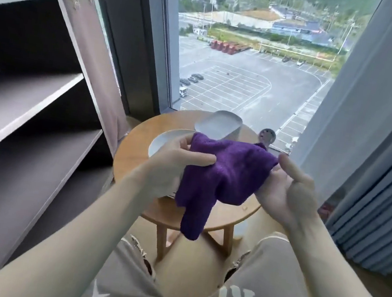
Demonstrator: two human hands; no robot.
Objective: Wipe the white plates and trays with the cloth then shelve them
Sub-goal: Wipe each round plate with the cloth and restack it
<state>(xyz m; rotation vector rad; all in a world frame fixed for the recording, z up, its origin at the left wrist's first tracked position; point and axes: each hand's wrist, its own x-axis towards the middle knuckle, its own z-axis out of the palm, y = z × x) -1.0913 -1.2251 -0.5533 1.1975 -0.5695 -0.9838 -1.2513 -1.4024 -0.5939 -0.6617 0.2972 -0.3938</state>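
Observation:
A purple cloth (221, 174) hangs between my two hands above a small round wooden table (134, 149). My left hand (175, 165) pinches its left edge with thumb and fingers. My right hand (292, 192), palm up, holds the cloth's right corner with curled fingers. Under the cloth a round white plate (166, 139) sits on top of a stack whose lower part is hidden. Behind it lies an oblong white tray (218, 123) at the table's far side.
An open grey shelf unit (19, 108) with bare boards stands at the left. A tall window is straight ahead, and grey curtains (375, 173) hang at the right. A small round dark object (266, 135) sits by the window behind the table. My knees are under the table.

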